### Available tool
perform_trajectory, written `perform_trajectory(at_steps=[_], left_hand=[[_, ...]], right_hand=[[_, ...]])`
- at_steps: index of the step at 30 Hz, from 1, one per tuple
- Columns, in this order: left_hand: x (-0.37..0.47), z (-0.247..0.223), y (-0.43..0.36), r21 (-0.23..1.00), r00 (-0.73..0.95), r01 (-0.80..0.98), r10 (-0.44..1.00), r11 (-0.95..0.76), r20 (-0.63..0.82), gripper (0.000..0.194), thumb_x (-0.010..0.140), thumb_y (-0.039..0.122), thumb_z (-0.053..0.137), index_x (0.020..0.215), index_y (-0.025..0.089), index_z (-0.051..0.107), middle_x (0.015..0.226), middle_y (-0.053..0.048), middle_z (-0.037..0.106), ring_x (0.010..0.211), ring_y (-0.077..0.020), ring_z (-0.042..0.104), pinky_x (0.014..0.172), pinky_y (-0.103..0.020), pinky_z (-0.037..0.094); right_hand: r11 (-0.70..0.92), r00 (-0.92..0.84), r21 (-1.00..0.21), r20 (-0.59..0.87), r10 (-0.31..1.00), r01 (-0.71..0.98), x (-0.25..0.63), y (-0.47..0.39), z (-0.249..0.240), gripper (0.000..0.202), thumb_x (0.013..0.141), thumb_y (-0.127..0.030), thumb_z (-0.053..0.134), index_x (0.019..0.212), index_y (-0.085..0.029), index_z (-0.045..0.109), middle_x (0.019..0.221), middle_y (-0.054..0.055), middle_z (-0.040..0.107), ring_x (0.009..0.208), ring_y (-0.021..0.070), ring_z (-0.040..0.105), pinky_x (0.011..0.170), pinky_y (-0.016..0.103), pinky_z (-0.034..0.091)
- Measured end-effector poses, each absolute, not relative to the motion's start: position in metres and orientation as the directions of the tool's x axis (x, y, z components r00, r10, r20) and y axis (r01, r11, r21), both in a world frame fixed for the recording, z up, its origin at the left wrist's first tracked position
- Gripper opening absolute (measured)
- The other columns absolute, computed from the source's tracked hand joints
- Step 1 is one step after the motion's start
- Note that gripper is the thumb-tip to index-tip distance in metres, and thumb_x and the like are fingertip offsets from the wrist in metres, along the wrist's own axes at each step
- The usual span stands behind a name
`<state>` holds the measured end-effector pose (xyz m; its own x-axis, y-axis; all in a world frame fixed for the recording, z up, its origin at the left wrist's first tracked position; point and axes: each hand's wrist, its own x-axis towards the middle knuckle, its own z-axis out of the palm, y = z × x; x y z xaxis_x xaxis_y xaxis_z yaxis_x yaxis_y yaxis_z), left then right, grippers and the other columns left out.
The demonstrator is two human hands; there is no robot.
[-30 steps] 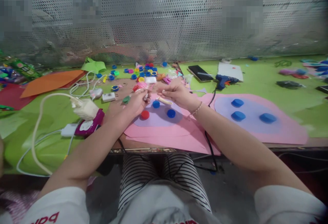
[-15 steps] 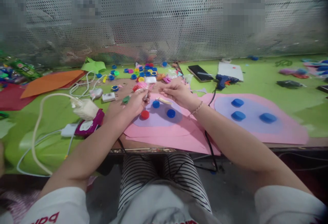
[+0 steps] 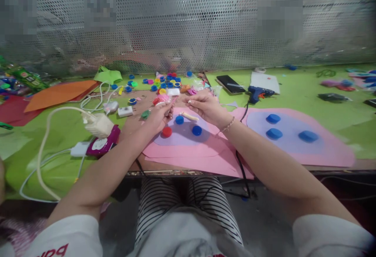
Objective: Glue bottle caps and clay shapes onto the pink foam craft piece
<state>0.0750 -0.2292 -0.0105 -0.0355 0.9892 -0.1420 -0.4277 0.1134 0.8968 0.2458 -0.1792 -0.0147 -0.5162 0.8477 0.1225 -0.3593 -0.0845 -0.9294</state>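
Note:
My left hand is closed in a pinch; a thin pinkish bit shows at its fingertips, too small to name. My right hand, with a bracelet at the wrist, is also pinched, and a tiny pale speck shows at its fingertips. The two hands face each other, a little apart, above a purple paper shape on pink paper. On the purple paper lie a red cap, a blue cap and another blue cap. A cream, curved strip lies between the hands.
At right, a second pink and purple sheet bears three blue caps. A blue glue gun and a phone lie behind. Left are a purple power adapter, cables and orange paper. Loose caps sit behind the hands.
Both hands stay almost in place, with small shifts of the fingers. The whole view has moved very slightly. The caps and paper lie as before.

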Motion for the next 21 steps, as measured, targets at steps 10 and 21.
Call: perform_trajectory(at_steps=[10,21], left_hand=[[0.075,-0.012,-0.229,0.9,-0.029,-0.421,0.99,0.115,-0.141,0.015,0.078,0.012,0.053,0.064,0.013,0.051,0.052,0.003,0.048,0.044,-0.0036,0.041,0.046,-0.016,0.032],[0.077,-0.02,-0.231,0.933,0.124,-0.347,0.991,0.089,-0.048,0.023,0.067,0.001,0.053,0.086,0.013,0.058,0.077,-0.002,0.06,0.067,-0.0076,0.057,0.059,-0.018,0.044]], right_hand=[[0.001,-0.523,-0.939,0.192,0.83,-0.344,0.246,-0.177,-0.018,0.017,0.064,-0.021,0.073,0.08,-0.017,0.069,0.072,-0.001,0.066,0.07,0.0064,0.062,0.067,0.018,0.051],[0.634,-0.449,-0.756,0.517,0.729,0.16,0.236,-0.198,-0.014,0.012,0.073,-0.023,0.066,0.081,-0.016,0.067,0.077,0.003,0.066,0.063,0.0092,0.056,0.057,0.023,0.045]])
